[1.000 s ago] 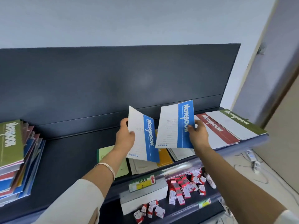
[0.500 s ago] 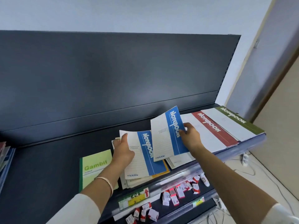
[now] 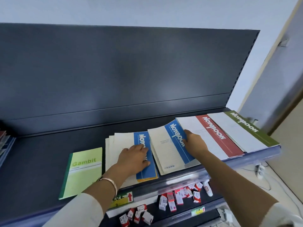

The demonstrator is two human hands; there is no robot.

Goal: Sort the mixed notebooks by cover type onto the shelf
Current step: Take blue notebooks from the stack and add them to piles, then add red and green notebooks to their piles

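Observation:
Two blue-and-white notebooks lie on the dark shelf [image 3: 41, 153]. My left hand [image 3: 133, 158] rests flat on the left blue notebook [image 3: 146, 171], which tops a small pile of pale notebooks. My right hand [image 3: 194, 143] grips the right edge of the right blue notebook [image 3: 170, 148], whose far corner curls up above a second pile. To the right lie a red-striped notebook [image 3: 216, 135] and a green-striped notebook [image 3: 247, 128]. A light green "Gambit" notebook [image 3: 83, 171] lies to the left.
A stack of mixed notebooks [image 3: 4, 141] shows at the far left edge. Below the shelf's front rail, a lower shelf holds several small red-and-white boxes [image 3: 178, 197]. The shelf's dark back panel [image 3: 114, 71] rises behind. A wall and cables are on the right.
Both hands came down from chest height and laid the two blue notebooks onto the piles. The view swung right, so the mixed stack slid almost out of view.

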